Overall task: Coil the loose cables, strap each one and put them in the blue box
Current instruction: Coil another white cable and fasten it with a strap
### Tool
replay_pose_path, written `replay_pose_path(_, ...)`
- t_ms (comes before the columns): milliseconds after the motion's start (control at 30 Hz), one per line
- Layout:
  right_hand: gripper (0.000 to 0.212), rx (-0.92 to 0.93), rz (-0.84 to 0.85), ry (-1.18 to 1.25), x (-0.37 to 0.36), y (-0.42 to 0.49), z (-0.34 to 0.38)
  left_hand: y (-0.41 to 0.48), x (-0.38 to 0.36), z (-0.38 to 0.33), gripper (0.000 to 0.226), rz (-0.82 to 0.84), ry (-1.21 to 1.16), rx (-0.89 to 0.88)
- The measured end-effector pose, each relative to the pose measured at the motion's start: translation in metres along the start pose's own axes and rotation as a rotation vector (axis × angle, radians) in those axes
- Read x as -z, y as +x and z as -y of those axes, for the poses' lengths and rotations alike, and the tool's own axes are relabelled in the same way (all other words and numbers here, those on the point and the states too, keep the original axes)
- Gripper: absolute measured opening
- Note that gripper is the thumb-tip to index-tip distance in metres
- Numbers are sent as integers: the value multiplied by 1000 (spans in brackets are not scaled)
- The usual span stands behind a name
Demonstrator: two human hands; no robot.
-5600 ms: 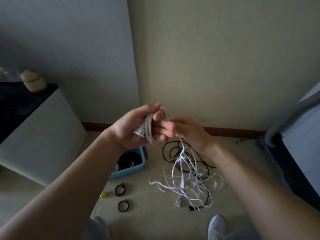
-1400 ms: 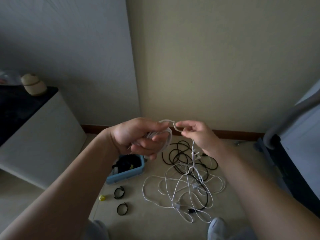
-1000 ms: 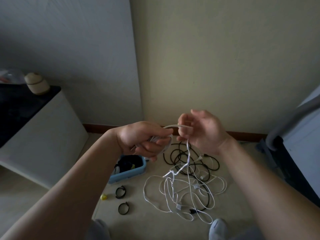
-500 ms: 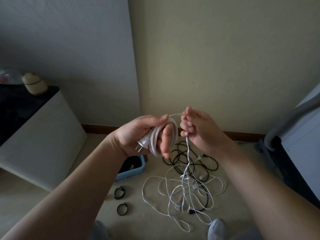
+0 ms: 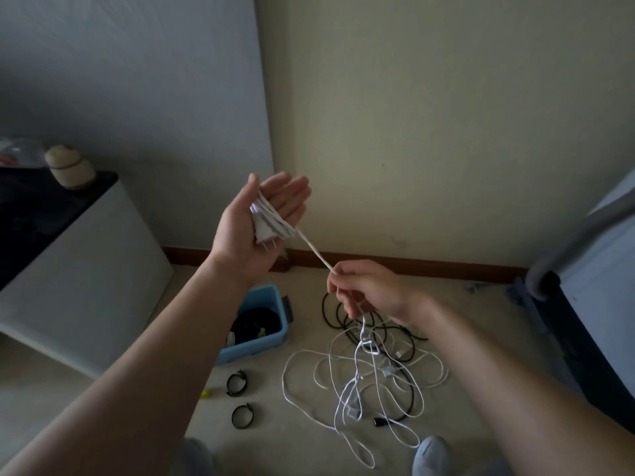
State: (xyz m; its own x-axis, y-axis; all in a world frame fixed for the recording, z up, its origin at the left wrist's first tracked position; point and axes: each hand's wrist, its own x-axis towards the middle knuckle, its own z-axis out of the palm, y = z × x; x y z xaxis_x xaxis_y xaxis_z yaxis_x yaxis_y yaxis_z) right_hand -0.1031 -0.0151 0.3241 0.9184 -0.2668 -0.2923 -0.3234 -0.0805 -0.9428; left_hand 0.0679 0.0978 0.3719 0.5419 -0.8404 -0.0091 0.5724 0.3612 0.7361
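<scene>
Our left hand [image 5: 261, 218] is flat, fingers straight, w/ the white cable [image 5: 312, 249] wound round its palm; the cable runs taut down-right to our right hand [image 5: 367, 292], nearer & lower, pinching it; the rest trails to the floor; blue box [image 5: 256, 348] sits below-left.

The blue box [image 5: 254, 350] stands open-topped on the floor, hemmed on its left by the white cabinet [image 5: 86, 286]; the left forearm [image 5: 171, 338] crosses over its near-left corner. Right of the box is a strip of bare floor, then the tangled white cable [image 5: 369, 348] and black cable [image 5: 379, 421]. Two black straps [image 5: 240, 375] lie just near of the box. Dark furniture [image 5: 584, 355] closes the right side.
</scene>
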Motion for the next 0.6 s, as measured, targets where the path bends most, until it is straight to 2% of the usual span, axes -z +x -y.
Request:
replay_pose_path(100, 21, -21, 43, -85, -2, -3, 5, 4, 11, -4, 49, -107, 59, -54)
replay_pose_path(200, 28, -34, 97, -119, -5, -6, 7, 5, 14, -3, 52, -203, 161, -117)
replay_pose_path(300, 33, -25, 132, -78, -9, -4, 7, 3, 13, 3, 45, -300, 455, -230)
replay_pose_path(400, 26, 39, 90, -211, -13, -3, 13, 4, 19, 16, 40, -273, 828, -316)
replay_pose_path(600, 21, 115, 149, -263, -20, -7, 24, 11, 31, 26, 41, -296, 1009, -294)
